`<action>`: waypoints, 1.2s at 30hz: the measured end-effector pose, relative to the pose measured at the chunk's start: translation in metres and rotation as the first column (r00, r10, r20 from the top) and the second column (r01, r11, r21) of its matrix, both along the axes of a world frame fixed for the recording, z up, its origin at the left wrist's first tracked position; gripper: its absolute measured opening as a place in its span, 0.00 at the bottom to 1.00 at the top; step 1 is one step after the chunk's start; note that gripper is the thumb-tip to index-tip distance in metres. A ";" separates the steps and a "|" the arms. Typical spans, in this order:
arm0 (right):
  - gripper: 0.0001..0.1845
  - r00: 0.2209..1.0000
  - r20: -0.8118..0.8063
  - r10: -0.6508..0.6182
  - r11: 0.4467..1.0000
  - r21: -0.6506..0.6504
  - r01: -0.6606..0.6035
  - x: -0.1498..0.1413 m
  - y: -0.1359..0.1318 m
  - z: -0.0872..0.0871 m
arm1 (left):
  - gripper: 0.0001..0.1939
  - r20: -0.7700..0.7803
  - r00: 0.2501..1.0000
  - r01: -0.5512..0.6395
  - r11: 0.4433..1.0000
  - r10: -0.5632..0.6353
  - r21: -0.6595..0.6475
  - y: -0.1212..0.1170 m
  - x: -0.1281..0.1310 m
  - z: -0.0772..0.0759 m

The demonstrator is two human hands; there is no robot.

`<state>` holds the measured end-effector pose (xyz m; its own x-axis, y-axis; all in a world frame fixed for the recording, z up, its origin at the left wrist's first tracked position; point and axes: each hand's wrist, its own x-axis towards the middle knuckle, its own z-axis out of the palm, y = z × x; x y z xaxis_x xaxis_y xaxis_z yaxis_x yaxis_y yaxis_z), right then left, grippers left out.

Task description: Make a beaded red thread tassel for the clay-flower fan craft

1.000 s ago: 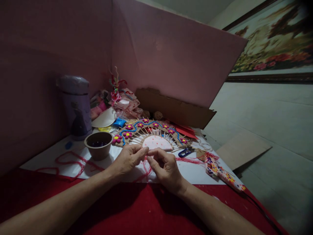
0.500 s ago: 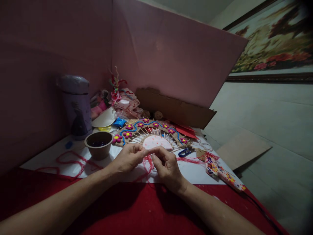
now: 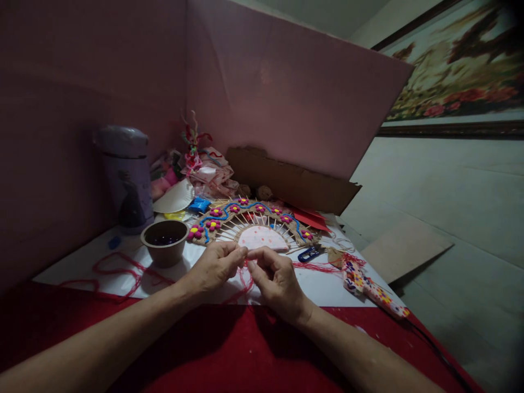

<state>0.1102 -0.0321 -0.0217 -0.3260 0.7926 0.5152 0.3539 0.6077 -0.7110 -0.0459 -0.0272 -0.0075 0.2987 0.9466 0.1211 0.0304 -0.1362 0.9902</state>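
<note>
In the middle of the head view, my left hand (image 3: 215, 265) and my right hand (image 3: 278, 281) meet fingertip to fingertip. Both are closed in a pinch on red thread (image 3: 244, 281), whose loops hang below the fingers over white paper (image 3: 196, 281). The exact spot of the pinch is partly hidden by the fingers. Just beyond them lies a woven fan-shaped piece (image 3: 262, 210) of sticks and twine, with purple flowers, a blue wavy cord and a dotted half-round centre (image 3: 262, 238).
Left are a brown bowl (image 3: 164, 256) of dark beads or liquid, more red thread (image 3: 135, 273) and a purple canister (image 3: 129, 185). Right are a dark blue cutter-like tool (image 3: 310, 253) and a flower-patterned glue gun (image 3: 374, 292) with a cord. Cardboard (image 3: 290, 177) stands behind.
My fingertips have shifted slightly, and the thread hanging below them has changed shape a little. The surrounding objects stay in place.
</note>
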 end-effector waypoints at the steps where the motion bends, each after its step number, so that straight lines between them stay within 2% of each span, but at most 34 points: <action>1: 0.08 1.000 -0.002 0.001 1.000 0.002 -0.001 0.000 0.000 -0.001 | 0.21 -0.002 1.000 0.004 1.000 -0.004 0.013 0.001 0.000 -0.001; 7: 0.10 0.999 -0.040 -0.034 0.999 0.011 0.034 -0.001 0.002 -0.003 | 0.25 -0.017 1.000 -0.018 0.999 0.019 0.051 0.003 0.000 -0.004; 13: 0.10 0.992 -0.120 -0.035 0.999 -0.005 0.035 -0.001 0.003 -0.005 | 0.27 -0.003 0.994 -0.108 0.991 0.108 -0.084 0.002 -0.002 -0.002; 15: 0.10 0.989 -0.141 -0.044 0.999 -0.012 0.043 -0.001 0.004 -0.005 | 0.24 0.059 0.983 -0.164 0.974 0.175 -0.160 0.002 -0.003 0.000; 19: 0.10 0.984 -0.165 -0.064 0.998 -0.022 0.061 -0.002 0.005 -0.004 | 0.12 0.271 0.919 -0.216 0.941 0.287 -0.261 0.002 -0.003 0.003; 22: 0.11 0.979 -0.186 -0.087 0.996 -0.013 0.086 -0.002 0.005 -0.002 | 0.05 0.378 0.879 -0.186 0.939 0.291 -0.290 0.004 -0.001 0.004; 24: 0.10 0.977 -0.190 -0.096 0.995 -0.004 0.097 -0.002 0.004 -0.001 | 0.07 0.404 0.876 -0.144 0.942 0.263 -0.302 0.005 -0.001 0.002; 28: 0.10 0.976 -0.196 -0.094 0.995 0.013 0.099 -0.001 0.004 -0.002 | 0.06 0.386 0.906 -0.079 0.966 0.172 -0.245 0.008 -0.003 -0.001; 30: 0.10 0.975 -0.202 -0.092 0.995 0.009 0.095 -0.001 0.004 -0.003 | 0.11 0.338 0.929 -0.066 0.968 0.149 -0.244 0.008 -0.005 -0.003; 33: 0.10 0.972 -0.222 -0.083 0.997 -0.009 0.083 -0.001 0.004 -0.003 | 0.19 0.264 0.950 -0.091 0.959 0.164 -0.267 0.006 -0.008 -0.002; 36: 0.11 0.962 -0.260 -0.082 0.997 -0.026 0.078 -0.001 0.004 0.000 | 0.18 0.238 0.947 -0.156 0.955 0.218 -0.251 0.004 -0.008 -0.001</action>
<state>0.1087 -0.0277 -0.0218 -0.1173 0.8192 0.5614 0.2016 0.5732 -0.7942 -0.0534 -0.0229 -0.0080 0.1006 0.9935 -0.0530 -0.2291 0.0750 0.9705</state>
